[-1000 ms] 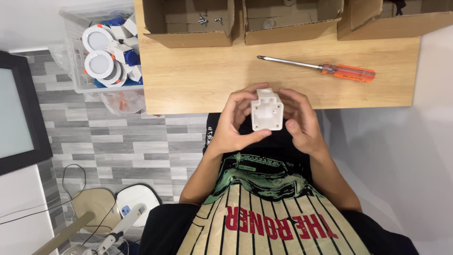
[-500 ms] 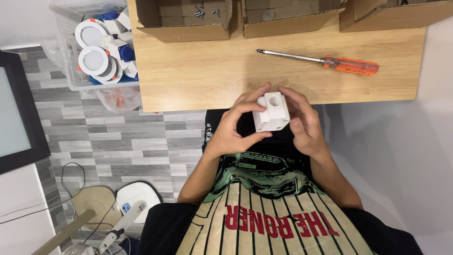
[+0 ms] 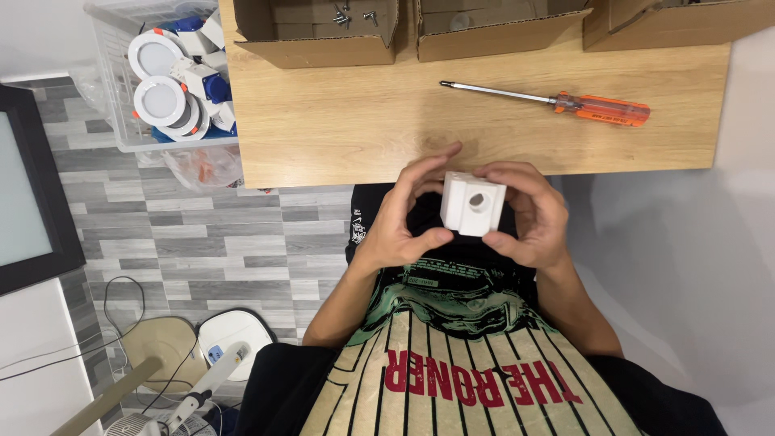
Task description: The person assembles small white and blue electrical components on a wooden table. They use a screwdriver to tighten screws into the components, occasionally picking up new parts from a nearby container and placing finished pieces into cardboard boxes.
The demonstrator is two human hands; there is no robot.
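Note:
A small white plastic block [image 3: 474,203] with a round hole in its facing side is held between both hands, just in front of the near edge of the wooden table [image 3: 363,121]. My left hand [image 3: 404,214] grips its left side with fingers curled over the top. On the block's right side my right hand [image 3: 529,214] wraps around it. The block hovers above my lap, below table level.
An orange-handled screwdriver [image 3: 557,102] lies on the table to the right. Three open cardboard boxes [image 3: 319,32] line the far edge; the left one holds screws. A clear bin [image 3: 173,77] of round white lamps stands left of the table. Floor clutter sits lower left.
The block has been turned in my hands, so a side with a round hole now faces up. Both hands stayed in front of the table edge.

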